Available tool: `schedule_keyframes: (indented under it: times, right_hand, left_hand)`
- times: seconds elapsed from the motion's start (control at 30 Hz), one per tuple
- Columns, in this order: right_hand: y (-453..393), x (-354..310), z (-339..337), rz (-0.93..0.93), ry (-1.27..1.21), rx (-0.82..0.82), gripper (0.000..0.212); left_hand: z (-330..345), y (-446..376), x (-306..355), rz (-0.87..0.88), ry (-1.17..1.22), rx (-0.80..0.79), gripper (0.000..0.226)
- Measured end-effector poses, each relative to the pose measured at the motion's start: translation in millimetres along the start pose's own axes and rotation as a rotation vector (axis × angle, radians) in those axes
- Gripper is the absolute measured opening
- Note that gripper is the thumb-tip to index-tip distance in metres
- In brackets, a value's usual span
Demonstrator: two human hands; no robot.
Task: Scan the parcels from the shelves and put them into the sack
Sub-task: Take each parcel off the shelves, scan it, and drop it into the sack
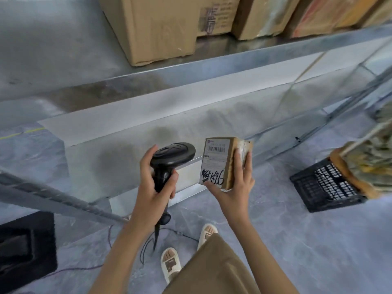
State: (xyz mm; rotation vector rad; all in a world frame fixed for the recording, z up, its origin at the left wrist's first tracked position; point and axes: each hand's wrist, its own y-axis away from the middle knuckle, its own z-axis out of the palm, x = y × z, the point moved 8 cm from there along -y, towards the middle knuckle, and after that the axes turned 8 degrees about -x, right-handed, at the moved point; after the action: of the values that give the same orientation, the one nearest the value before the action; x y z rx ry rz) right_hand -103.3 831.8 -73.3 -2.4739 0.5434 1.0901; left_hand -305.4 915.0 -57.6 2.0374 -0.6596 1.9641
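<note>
Scanner and parcel held side by side before the shelves.

Left hand has its grip clamped round the black scanner handle; right hand, at 3 o'clock from it, grips the small brown parcel with its barcode label facing the scanner head. A black crate sits on the floor farther right. Cardboard boxes stand on the shelf at 12 o'clock.

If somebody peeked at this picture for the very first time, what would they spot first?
Probably the two hands in the middle: the left hand grips a black scanner, and the right hand holds a small brown parcel beside it, with a barcode label and black scribbled writing facing the camera. Next come the big cardboard boxes on the metal shelf up top, and a black plastic crate on the floor at right.
</note>
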Motion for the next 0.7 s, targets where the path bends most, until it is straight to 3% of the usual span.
schedule_keyframes:
  times: [0.37,0.7]
  right_hand:
    - [-43,105,-104,0.136,-0.100,0.236,0.112]
    - [-110,269,-294,0.232,-0.139,0.442,0.116]
  left_hand:
    - [147,-89,2,0.062,-0.040,-0.213,0.067]
    - [407,-206,1,0.128,-0.144,-0.417,0.069]
